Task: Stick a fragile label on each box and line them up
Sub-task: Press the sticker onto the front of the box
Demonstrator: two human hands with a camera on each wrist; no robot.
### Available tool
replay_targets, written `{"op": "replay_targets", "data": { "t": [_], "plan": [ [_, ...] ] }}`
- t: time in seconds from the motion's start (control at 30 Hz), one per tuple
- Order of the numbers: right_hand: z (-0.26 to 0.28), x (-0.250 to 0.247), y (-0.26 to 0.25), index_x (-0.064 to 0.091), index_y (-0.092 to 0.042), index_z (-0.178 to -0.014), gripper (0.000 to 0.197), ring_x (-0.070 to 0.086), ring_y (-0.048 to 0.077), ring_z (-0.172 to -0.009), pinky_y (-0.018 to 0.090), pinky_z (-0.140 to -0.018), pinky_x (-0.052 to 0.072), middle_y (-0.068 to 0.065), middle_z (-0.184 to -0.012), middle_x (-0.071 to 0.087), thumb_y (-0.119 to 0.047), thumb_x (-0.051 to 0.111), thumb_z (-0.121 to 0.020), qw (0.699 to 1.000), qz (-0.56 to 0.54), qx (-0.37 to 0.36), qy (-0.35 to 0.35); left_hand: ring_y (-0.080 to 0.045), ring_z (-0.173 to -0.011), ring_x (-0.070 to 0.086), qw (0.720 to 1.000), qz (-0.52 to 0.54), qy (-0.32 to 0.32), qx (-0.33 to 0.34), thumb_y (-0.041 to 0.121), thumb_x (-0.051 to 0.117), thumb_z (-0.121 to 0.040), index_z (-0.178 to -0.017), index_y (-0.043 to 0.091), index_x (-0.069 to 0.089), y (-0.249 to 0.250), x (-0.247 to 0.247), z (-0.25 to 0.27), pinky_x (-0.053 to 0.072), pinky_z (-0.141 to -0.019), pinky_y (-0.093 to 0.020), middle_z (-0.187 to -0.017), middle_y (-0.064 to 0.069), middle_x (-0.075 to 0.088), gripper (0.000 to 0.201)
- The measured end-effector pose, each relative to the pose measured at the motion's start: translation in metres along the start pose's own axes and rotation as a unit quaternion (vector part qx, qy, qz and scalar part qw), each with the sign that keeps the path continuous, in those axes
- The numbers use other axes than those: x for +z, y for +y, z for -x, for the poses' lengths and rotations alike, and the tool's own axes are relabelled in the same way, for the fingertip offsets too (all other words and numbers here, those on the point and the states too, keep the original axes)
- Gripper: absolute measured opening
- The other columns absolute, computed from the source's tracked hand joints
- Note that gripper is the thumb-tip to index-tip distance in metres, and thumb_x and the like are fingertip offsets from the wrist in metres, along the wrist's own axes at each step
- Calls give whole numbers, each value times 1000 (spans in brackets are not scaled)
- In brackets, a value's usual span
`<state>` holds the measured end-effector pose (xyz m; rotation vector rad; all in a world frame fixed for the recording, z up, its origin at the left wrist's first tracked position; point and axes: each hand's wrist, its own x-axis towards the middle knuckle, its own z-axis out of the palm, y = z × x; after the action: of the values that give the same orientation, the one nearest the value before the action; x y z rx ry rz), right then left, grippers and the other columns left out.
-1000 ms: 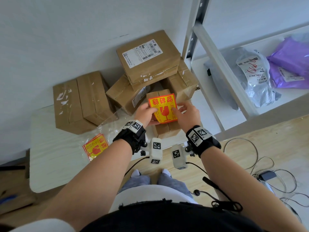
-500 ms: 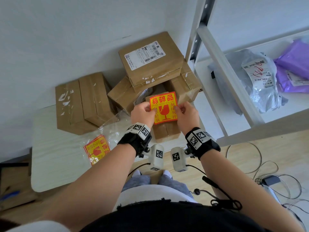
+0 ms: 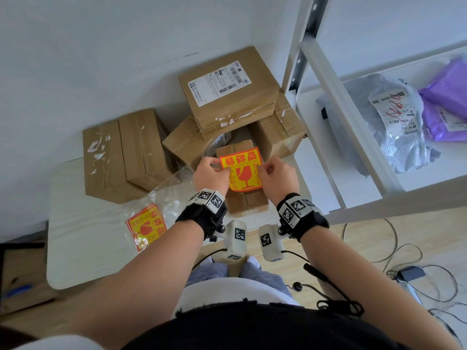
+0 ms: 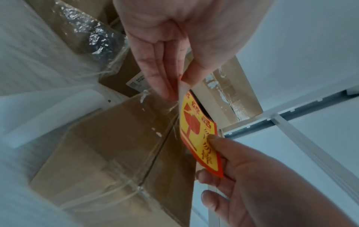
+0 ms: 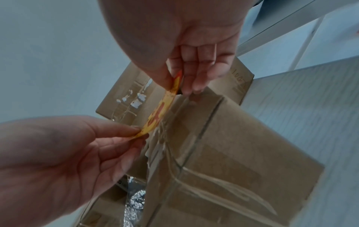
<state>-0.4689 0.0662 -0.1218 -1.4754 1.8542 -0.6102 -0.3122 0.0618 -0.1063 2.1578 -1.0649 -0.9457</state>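
Yellow-and-red fragile label (image 3: 241, 170) was pinched at both edges by left hand (image 3: 211, 174) and right hand (image 3: 278, 176), lifted slightly farther over the near small box (image 3: 246, 200), not yet stuck.

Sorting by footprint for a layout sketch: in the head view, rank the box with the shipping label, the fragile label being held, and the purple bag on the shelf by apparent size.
1. Box with the shipping label: largest.
2. Purple bag: next, though the frame edge cuts it off and it sits farther away, so unsure.
3. Fragile label, pinched by the left hand and right hand: smallest.
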Motion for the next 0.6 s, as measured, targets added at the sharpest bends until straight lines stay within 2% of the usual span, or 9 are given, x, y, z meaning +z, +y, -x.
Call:
{"op": "replay_targets", "data": {
  "t": [0.07,0.13,0.2,0.3,0.4,0.53,0.6],
  "plan": [
    [1,1,-2,56,-18,-84,18,59,21,-67,29,-57,46,-1,-73,62,-33,54,-94,999,31,-10,1,-12,-75,64,1000,-4,9,-5,23,72,-87,-108,20,60,-2,0,0,50,-60,-25,-89,5,65,24],
    [2,3,-4,55,-18,-84,19,59,21,-64,29,-55,48,0,-71,62,-34,52,-95,998,64,-21,7,-7,-70,58,1000,-5,17,-5,22,71,-88,-111,21,59,-4,1,1,37,-51,-17,-84,8,62,25],
    [3,4,-5,55,-17,-83,20,59,22,-63,31,-56,50,1,-71,61,-33,51,-95,997,73,-30,11,-6,-69,57,1000,1,18,-13,22,70,-89,-113,21,59,-8,2,1,32,-50,-16,-87,5,65,27],
    [3,7,-7,56,-15,-84,20,60,24,-65,34,-59,53,3,-72,62,-31,51,-95,997,67,-32,4,-5,-69,56,999,25,13,-36,21,70,-89,-116,19,58,-14,4,0,33,-50,-15,-103,0,68,30],
    [2,9,-6,56,-14,-84,20,60,26,-68,37,-63,54,4,-73,63,-31,51,-95,997,66,-34,1,-4,-70,55,999,24,7,-35,21,70,-89,-116,17,60,-16,5,-1,35,-53,-16,-109,0,66,29],
    [1,9,-5,56,-14,-83,19,60,26,-69,38,-63,55,4,-73,62,-29,52,-94,997,70,-28,3,-12,-84,59,1000,6,-2,-30,22,69,-89,-114,18,60,-14,4,-1,40,-60,-20,-112,1,65,27],
    [1,9,-3,55,-14,-82,19,60,26,-69,38,-64,56,4,-73,62,-28,53,-94,997,73,-29,5,-16,-92,63,1000,-2,-12,-28,22,68,-89,-113,19,61,-12,4,-3,46,-67,-24,-114,0,65,26]
  ]
}}
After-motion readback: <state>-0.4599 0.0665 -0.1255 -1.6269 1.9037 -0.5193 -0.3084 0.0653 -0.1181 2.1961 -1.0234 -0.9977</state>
